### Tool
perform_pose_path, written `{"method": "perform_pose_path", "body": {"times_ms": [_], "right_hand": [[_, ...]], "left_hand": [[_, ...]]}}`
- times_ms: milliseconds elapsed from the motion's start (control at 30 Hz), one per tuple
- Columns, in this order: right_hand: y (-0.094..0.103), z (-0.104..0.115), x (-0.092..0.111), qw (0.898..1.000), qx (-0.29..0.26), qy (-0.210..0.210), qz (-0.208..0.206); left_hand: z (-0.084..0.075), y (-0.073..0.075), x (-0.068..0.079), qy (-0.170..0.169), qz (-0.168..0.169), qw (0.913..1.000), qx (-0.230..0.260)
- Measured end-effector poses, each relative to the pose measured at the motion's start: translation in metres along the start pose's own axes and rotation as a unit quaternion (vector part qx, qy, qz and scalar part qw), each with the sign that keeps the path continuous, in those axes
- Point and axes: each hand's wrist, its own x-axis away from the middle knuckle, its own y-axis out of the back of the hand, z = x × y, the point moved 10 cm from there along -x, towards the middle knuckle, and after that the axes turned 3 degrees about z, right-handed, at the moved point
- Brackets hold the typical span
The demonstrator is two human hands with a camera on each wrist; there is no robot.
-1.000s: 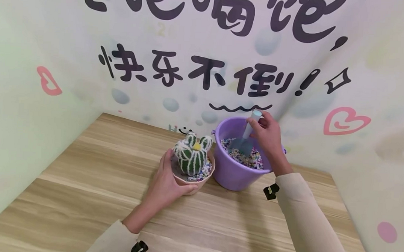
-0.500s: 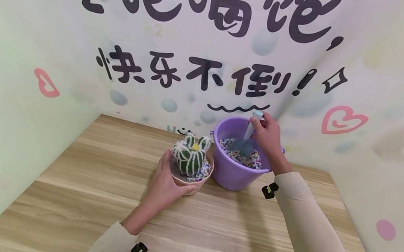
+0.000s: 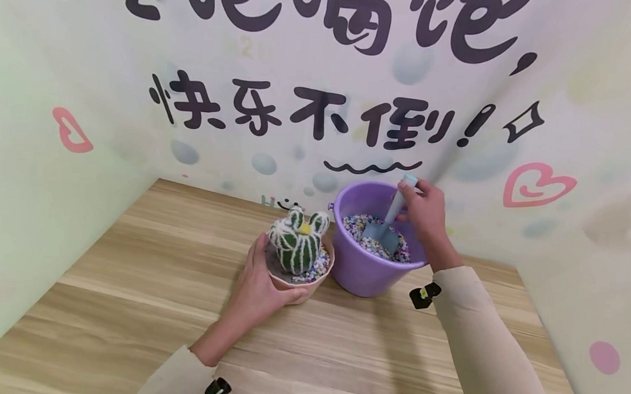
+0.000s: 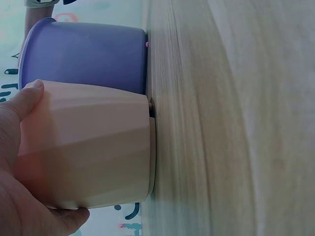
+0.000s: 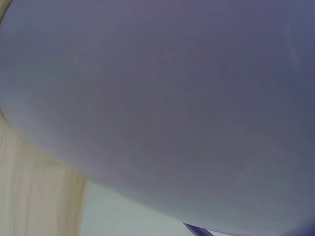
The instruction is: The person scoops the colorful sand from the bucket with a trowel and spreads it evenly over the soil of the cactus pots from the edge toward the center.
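My left hand grips a pale pink flowerpot by its side, thumb at the front and fingers round the left. In the pot stands a knitted green-and-white cactus with a yellow top; grey filling shows on the left, colourful beads on the right. The left wrist view has the faceted pot wall between thumb and fingers, its base at the table. My right hand holds the handle of a blue-grey toy shovel, whose blade is among the beads inside a purple bucket.
The bucket stands right beside the pot, near the back wall with its printed lettering. The bucket's outer wall fills most of the right wrist view. Both stand on a wood-grain table enclosed by side walls.
My right hand has shifted slightly right, tilting the shovel so that its blade turns in the beads. The left hand, pot and cactus stay nearly still.
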Motion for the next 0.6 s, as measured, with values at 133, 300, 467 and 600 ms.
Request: {"method": "perform_pose_path", "body": {"times_ms": [133,300,467,600], "right_hand": [[0.002,-0.006,-0.001,0.999,-0.042,-0.025,0.001],[0.003,-0.013,-0.001,0.996,-0.057,-0.068,0.005],[0.004,-0.021,0.0,0.992,-0.061,-0.106,0.009],[0.006,-0.025,0.0,0.989,-0.07,-0.127,0.008]], "left_hand": [[0.0,0.0,-0.001,-0.005,-0.004,1.0,0.002],[0.0,0.001,-0.001,-0.009,-0.008,0.9999,0.002],[0.0,0.001,0.0,-0.012,-0.009,0.9999,0.0],[0.001,-0.001,-0.001,-0.009,-0.006,0.9999,-0.002]]}}
